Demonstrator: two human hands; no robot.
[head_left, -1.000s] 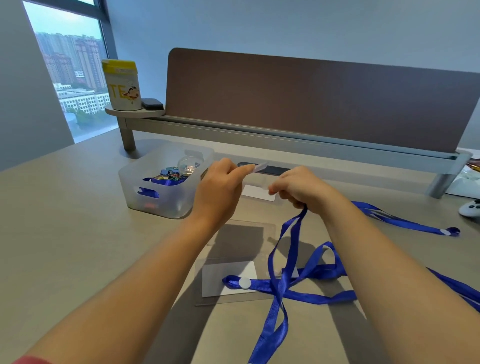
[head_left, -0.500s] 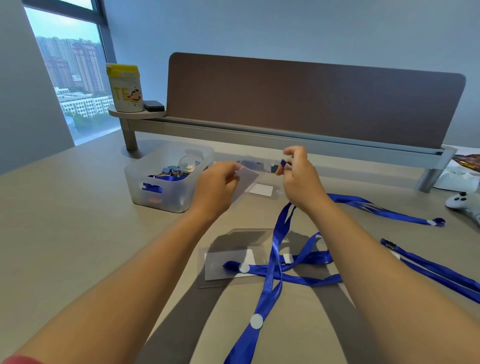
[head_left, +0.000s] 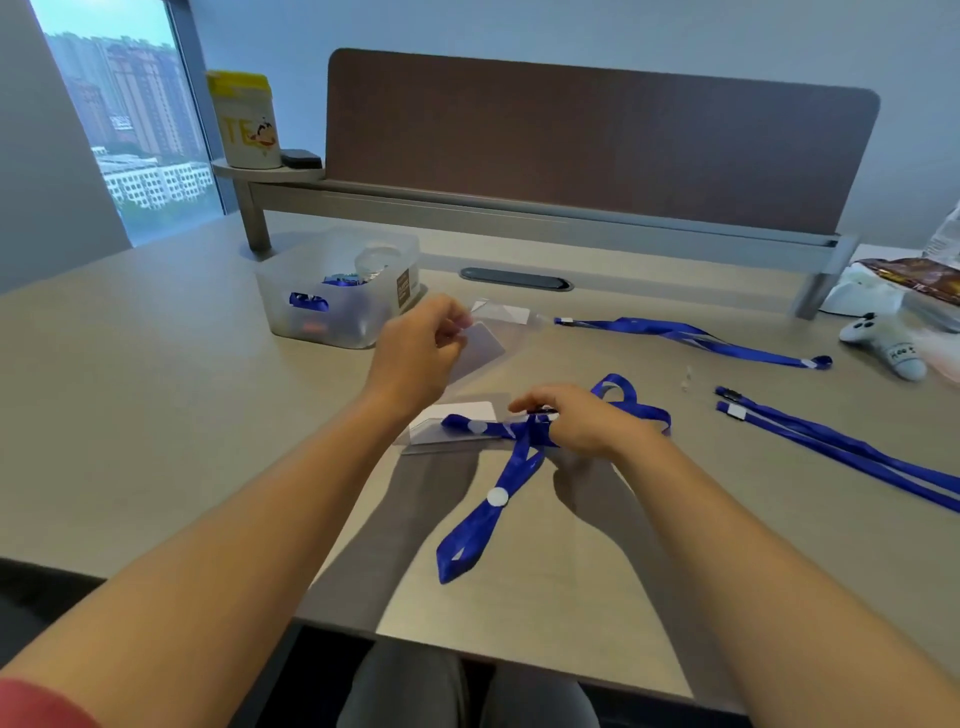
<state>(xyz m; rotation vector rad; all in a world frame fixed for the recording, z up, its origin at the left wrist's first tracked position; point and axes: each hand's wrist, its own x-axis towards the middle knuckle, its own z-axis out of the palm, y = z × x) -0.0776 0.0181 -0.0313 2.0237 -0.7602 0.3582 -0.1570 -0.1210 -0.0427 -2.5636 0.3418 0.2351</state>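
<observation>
Blue lanyard (head_left: 485, 519) — loop end points nearward.

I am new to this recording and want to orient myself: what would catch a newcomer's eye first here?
First, the bright blue lanyard sprawled in the middle of the table, which the right hand grips where its straps cross. Just behind it, the left hand holds a clear badge holder in the air, near a translucent bin at the left.
</observation>
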